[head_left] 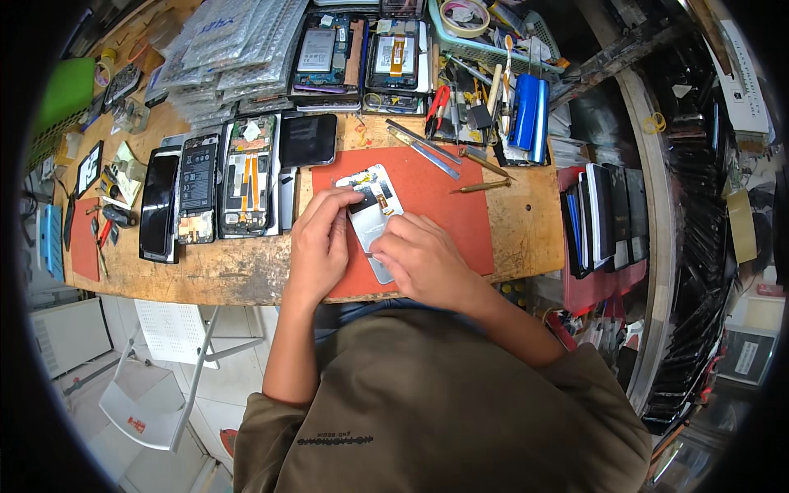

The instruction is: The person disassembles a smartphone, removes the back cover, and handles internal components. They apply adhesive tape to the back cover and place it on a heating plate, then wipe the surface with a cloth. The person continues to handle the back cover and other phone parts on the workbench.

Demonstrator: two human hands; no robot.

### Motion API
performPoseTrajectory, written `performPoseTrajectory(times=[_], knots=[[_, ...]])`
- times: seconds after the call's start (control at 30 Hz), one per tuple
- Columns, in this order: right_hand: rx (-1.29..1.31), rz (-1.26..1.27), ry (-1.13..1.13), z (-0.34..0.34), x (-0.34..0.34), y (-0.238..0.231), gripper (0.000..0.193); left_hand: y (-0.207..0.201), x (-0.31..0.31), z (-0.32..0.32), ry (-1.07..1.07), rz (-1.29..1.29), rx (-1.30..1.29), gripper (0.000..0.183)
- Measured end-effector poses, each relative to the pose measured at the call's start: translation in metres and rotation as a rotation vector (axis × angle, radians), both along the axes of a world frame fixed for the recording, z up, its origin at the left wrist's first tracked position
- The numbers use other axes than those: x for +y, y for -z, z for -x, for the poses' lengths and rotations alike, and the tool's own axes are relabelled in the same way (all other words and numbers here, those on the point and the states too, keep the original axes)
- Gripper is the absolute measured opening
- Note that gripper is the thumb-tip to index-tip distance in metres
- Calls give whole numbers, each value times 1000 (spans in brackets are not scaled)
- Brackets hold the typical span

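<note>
An opened smartphone (362, 215), silver-white with bare inner parts and a small orange-gold flex piece near its upper end, lies slightly tilted on a red-orange work mat (448, 238). My left hand (322, 234) grips the phone along its left edge, fingertips curled over the upper left side. My right hand (426, 253) is closed in a pinch over the lower right part of the phone. Whatever sits between those fingertips is hidden. Just beyond the phone, tweezers (436, 160) and a brass-coloured screwdriver (482, 186) rest on the mat.
Several opened phones (197, 185) line the wooden bench (238, 275) to the left, beside a black phone screen (308, 140). Bubble-wrap sleeves (234, 49) are piled behind. Red-handled pliers (439, 107), a blue roll-like object (528, 119) and a tool basket (485, 48) stand at the back right.
</note>
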State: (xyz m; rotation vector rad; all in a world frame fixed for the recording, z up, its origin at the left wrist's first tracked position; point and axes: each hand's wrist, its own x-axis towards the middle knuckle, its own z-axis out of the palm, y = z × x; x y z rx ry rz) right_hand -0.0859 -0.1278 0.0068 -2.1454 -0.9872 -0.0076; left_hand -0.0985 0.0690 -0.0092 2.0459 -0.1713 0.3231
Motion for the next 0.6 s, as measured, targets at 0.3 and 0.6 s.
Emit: performPoseTrajectory(times=[0.3, 0.6], knots=[[52, 138, -154, 9, -15, -7, 7, 3, 1, -4, -12, 3, -18, 20], [57, 72, -105, -12, -6, 0, 7, 3, 2, -4, 5, 15, -30, 24]])
